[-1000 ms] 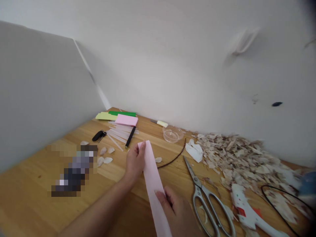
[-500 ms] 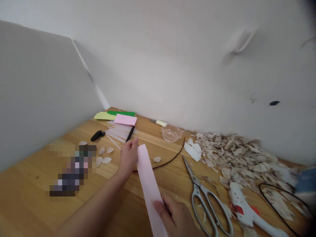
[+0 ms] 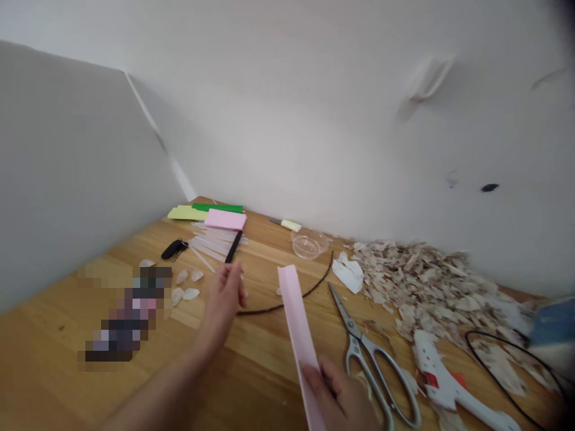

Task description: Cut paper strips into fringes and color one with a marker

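One pink strip (image 3: 299, 323) pinched in right grip (image 3: 335, 392), apart from loose, empty left grip (image 3: 224, 294); possible bending beyond right grip, without support.

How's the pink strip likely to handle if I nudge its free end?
The strip looks thin, so it's probably light and easily bent. Yet it likely holds its line, since it juts straight from the right hand.

Pink strip (image 3: 300, 329) matt and paper-like, counter (image 3: 260, 383) smooth grained wood with faint sheen, scissors (image 3: 354, 345) at right grey metal, glue gun (image 3: 447, 389) near right smooth plastic, far dish (image 3: 309, 246) clear glossy plastic, heaped flakes (image 3: 417, 275) rough, dry-looking, papery.
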`<state>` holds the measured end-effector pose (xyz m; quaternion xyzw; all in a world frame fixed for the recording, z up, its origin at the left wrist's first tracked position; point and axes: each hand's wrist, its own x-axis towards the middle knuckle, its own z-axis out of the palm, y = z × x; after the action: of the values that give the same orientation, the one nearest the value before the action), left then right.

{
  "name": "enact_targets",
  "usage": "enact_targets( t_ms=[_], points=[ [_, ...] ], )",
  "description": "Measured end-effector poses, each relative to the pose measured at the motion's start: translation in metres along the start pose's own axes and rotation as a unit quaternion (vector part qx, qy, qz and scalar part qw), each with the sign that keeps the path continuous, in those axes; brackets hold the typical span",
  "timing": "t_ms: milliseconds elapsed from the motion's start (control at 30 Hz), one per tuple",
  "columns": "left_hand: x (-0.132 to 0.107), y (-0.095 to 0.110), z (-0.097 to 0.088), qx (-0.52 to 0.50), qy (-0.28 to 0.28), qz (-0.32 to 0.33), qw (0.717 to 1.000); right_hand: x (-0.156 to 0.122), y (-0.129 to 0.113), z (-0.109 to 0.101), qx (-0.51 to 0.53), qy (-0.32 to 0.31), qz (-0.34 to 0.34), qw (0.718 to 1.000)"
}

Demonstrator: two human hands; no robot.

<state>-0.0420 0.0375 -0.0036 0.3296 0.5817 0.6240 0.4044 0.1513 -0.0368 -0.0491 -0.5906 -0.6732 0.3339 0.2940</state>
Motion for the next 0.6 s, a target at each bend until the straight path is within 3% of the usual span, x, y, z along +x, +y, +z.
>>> enact_targets(
  t_ms=[133,200,333,600],
  points=[
    [-0.044,-0.017,0.024,-0.003,-0.127,-0.056,0.99,0.007,-0.006,-0.002,-0.013,0.024,0.004,1.0],
    [-0.056,-0.024,0.033,-0.004,-0.163,-0.07,0.984,0.01,-0.007,0.003,-0.013,0.02,-0.012,1.0],
    [-0.06,-0.029,0.039,-0.001,-0.152,-0.07,0.986,0.01,-0.008,0.012,-0.026,0.008,-0.041,0.999],
    [-0.044,-0.024,0.027,0.02,-0.13,-0.117,0.984,0.009,-0.01,0.008,-0.011,-0.024,-0.028,0.999]
  ],
)
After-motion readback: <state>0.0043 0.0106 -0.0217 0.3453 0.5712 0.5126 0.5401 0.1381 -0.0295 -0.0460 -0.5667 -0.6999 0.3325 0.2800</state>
